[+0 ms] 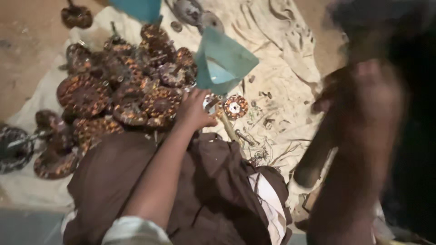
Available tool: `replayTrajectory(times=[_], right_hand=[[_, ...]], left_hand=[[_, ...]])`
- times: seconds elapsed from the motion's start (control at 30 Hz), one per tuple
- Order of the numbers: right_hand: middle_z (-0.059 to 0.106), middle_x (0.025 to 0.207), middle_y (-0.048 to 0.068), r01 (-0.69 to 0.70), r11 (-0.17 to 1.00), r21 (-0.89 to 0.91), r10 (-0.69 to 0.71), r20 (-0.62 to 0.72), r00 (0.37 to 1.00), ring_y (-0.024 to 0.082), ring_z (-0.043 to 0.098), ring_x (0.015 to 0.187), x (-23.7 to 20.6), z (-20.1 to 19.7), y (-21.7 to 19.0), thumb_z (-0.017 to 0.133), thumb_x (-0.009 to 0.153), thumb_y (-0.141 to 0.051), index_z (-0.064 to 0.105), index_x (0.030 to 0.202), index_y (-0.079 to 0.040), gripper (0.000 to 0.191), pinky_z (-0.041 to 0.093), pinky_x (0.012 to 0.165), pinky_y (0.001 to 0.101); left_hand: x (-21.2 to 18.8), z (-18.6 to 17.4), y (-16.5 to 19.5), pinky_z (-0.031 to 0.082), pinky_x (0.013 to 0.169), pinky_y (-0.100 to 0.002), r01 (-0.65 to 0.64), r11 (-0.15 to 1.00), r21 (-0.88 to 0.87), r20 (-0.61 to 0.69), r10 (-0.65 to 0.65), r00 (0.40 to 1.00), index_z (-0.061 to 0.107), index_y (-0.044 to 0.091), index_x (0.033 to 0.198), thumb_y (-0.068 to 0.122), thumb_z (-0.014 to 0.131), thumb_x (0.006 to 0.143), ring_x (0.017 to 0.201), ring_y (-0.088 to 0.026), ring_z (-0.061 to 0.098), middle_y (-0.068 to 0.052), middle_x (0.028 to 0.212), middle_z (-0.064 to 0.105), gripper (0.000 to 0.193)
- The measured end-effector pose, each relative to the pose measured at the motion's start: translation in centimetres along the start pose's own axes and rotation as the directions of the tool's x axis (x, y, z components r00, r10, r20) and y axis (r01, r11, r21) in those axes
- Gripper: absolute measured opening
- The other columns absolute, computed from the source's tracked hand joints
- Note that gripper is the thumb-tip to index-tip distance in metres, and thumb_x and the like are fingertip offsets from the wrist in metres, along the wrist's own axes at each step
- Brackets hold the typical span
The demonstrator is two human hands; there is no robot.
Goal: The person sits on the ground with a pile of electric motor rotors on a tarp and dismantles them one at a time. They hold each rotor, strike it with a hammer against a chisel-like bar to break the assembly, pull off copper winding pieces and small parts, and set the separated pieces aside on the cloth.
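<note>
Cloth-covered ground (281, 68), heaped copper-wound stators (131, 90)

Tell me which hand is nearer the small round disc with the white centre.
Left. The left hand lies just beside the disc on the cloth; the right hand, blurred, is raised farther off to its other side.

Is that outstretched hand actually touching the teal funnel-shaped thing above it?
Cannot tell. In the head view the left hand reaches up right under the teal funnel; its fingertips meet the funnel's lower edge in the picture, but neither contact nor a gap shows plainly.
</note>
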State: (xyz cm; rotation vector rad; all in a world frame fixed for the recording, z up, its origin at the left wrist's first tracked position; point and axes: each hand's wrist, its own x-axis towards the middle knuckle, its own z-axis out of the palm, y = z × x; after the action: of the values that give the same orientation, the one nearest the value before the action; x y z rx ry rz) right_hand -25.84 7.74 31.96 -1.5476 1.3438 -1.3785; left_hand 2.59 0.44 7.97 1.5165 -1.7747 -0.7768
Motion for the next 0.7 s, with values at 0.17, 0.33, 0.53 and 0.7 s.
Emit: replayTrajectory(times=[0.17,0.33,0.53,0.7], right_hand=[[0.058,0.076,0.005,0.568,0.821,-0.057,-0.567,-0.200,0.799,0.015,0.053,0.059,-1.8,3.0,-4.8,0.056,0.102,-0.030,0.055,0.120,-0.006,0.030,0.045,0.053,0.0310],[0.055,0.073,0.003,-0.207,0.876,-0.436,0.316,0.192,0.929,0.012,0.049,0.057,-4.3,15.1,1.8,0.056,0.101,-0.027,0.053,0.129,-0.008,0.034,0.042,0.050,0.0284],[0.045,0.078,0.000,-0.494,0.869,0.004,0.484,0.197,0.853,0.011,0.041,0.057,-4.5,8.3,1.0,0.066,0.106,-0.025,0.047,0.134,0.006,0.046,0.032,0.047,0.0285],[0.058,0.091,0.014,0.250,0.963,-0.105,-0.256,-0.053,0.965,0.022,0.060,0.072,-2.0,3.8,-8.8,0.064,0.117,-0.027,0.050,0.120,0.003,0.033,0.050,0.058,0.0444]], left_hand=[[0.6,0.0,0.2,0.036,0.111,-0.064,0.142,0.981,0.134,0.161,-0.163,0.973,0.048,0.029,0.146,0.039,0.100,0.048,0.147,-0.036,0.031,-0.001,0.156,0.041,0.112],[0.7,0.6,-0.3,0.037,0.114,-0.057,0.086,0.987,0.133,0.090,-0.098,0.991,0.048,0.028,0.146,0.044,0.099,0.048,0.148,-0.038,0.031,-0.002,0.156,0.041,0.112],[-0.2,1.0,0.0,0.038,0.117,-0.053,0.086,0.983,0.161,0.124,-0.107,0.987,0.048,0.026,0.146,0.047,0.098,0.049,0.147,-0.039,0.032,-0.004,0.155,0.043,0.112],[0.9,0.5,0.0,0.040,0.111,-0.056,0.132,0.976,0.173,0.129,-0.156,0.979,0.046,0.026,0.148,0.046,0.096,0.048,0.147,-0.036,0.031,-0.003,0.158,0.039,0.114]])
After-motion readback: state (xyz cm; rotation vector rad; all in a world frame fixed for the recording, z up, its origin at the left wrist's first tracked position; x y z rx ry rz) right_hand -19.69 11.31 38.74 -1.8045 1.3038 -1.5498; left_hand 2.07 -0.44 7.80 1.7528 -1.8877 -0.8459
